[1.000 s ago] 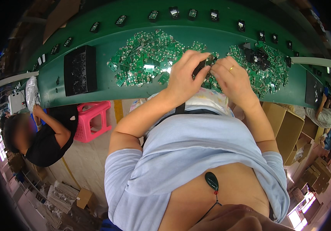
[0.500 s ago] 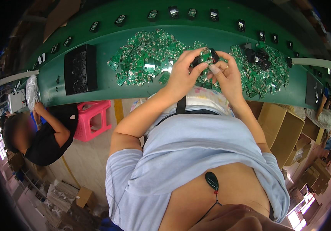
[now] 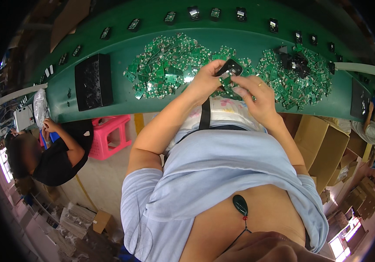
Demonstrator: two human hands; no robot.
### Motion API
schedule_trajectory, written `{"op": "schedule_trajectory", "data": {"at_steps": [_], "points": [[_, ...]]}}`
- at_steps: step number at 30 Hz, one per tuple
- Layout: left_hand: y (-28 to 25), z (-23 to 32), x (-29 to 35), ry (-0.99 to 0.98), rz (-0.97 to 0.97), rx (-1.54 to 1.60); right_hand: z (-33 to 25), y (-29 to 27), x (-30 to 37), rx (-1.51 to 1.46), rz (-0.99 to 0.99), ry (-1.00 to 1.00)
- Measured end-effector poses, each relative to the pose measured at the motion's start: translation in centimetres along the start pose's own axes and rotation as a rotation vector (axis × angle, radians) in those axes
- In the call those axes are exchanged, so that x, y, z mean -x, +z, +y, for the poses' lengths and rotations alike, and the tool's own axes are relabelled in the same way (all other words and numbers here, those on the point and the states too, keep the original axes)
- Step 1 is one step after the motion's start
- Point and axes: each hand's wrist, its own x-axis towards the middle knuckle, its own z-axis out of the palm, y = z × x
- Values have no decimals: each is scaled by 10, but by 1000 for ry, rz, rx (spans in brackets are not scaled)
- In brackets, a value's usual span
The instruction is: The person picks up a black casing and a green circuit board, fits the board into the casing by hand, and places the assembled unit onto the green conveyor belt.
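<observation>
My left hand [image 3: 206,82] is closed around a black plastic casing [image 3: 233,67], tilted up over the middle of the green bench. A small green circuit board [image 3: 225,80] sits against the lower part of the casing. The bent fingers of my right hand [image 3: 259,97] come in from the right and pinch at that board's edge; they are slightly blurred, and the thumb is lower, close to the fingertips. Heaped behind and left of my hands are many loose circuit boards [image 3: 163,65], and a second heap [image 3: 309,85] lies to the right with several black casings [image 3: 299,65] on top.
Along the far side runs a green conveyor belt [image 3: 152,25] carrying casings with boards. A black tray [image 3: 92,83] stands at the left. Two co-workers sit at the sides, one in black clothing [image 3: 61,163] beside a pink stool [image 3: 109,137]. Cardboard boxes [image 3: 323,148] stand at the right below the bench.
The casing has been turned in my left hand, so its black outside now faces up. My right fingers have shifted from its right edge down to the board. Units on the belt have moved slightly.
</observation>
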Motion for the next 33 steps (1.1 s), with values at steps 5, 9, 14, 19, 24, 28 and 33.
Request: {"op": "schedule_trajectory", "data": {"at_steps": [5, 9, 14, 19, 24, 28, 33], "points": [[8, -10, -5, 252, 97, -54, 11, -6, -7, 409, 161, -407], [9, -1, -5, 116, 225, 28, 23, -3, -16, 266, 171, -470], [7, -7, -11, 261, 239, -87, 18, -2, -19, 131, 163, -400], [10, -5, -13, 276, 272, -179, 23, -5, -25, 187, 151, -454], [19, 12, -1, 104, 191, -37, 21, -9, -28, 242, 268, -481], [15, 2, -1, 180, 129, 46, 15, -14, -33, 357, 317, -401], [18, 4, 2, 257, 126, -33, 12, -13, -35, 429, 268, -426]]}}
